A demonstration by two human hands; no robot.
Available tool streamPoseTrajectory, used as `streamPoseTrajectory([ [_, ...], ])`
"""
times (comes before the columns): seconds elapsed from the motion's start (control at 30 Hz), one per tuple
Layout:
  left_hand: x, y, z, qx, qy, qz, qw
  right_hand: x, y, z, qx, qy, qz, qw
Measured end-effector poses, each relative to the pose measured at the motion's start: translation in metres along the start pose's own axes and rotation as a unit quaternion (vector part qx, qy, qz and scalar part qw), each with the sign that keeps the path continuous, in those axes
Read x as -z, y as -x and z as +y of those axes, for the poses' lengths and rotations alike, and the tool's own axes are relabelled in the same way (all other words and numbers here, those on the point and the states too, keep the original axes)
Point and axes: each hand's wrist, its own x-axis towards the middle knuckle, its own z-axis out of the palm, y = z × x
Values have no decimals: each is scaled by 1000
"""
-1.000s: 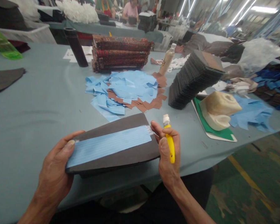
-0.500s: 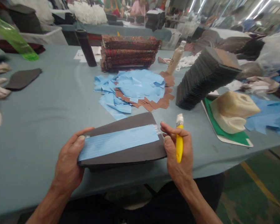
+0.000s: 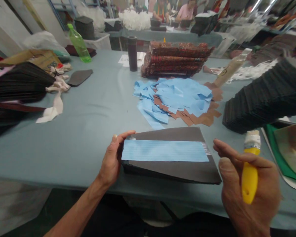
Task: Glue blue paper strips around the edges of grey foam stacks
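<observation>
My left hand (image 3: 111, 164) grips the left end of a small stack of dark grey panels (image 3: 167, 169) at the table's front edge. Across the top panel lies a light blue fabric strip (image 3: 165, 150), with whitish streaks by its right end. My right hand (image 3: 251, 184) stands to the right, apart from the panels, its thumb and index finger spread. Between its fingers it holds a yellow-handled paintbrush (image 3: 250, 177), the pale bristles pointing up. Behind the panels are heaped light blue fabric strips (image 3: 185, 93) over brown pieces (image 3: 202, 118).
A tall stack of dark panels (image 3: 261, 98) leans at the right, near a green board (image 3: 273, 148). Farther back are a bottle (image 3: 233, 67), a patterned bundle (image 3: 175, 59), a dark cylinder (image 3: 132, 54) and a green bottle (image 3: 79, 44). Dark folded material (image 3: 19, 82) lies left.
My right hand with the paintbrush has drawn away from the panels' right end. The blue strip now lies more level. The camera view has swung left.
</observation>
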Motion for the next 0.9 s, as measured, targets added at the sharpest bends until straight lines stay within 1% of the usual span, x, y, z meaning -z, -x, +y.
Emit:
streamPoseTrajectory([
  [0.1, 4, -1, -2, -10, -4, -12, 1000, 0, 3, -9, 93, 126, -14, 988],
  [0.17, 7, -1, -3, -16, -15, -20, 1000, -2, 4, -14, 133, 151, -20, 979],
  [0.23, 9, -1, -3, -24, -25, -24, 999, -4, 3, -16, 142, 156, -19, 977],
  [0.4, 15, -2, -5, -46, -38, -26, 998, -5, 1, -13, 107, 161, -9, 981],
  [0.47, 19, -3, -5, -68, -71, -22, 995, -3, 0, -11, 123, 161, -5, 979],
  [0.53, 22, -3, -4, -95, -120, -18, 988, -1, -1, -9, 160, 157, -8, 975],
  [0.67, 24, -1, 5, -140, -208, -11, 968, 3, -5, -6, 227, 135, -61, 963],
  [0.8, 20, 2, 17, -195, -258, -2, 946, 3, -12, -11, 237, 96, -110, 961],
  [0.9, 20, 0, 20, -227, -240, 24, 944, 1, -16, -19, 236, 91, -135, 958],
])
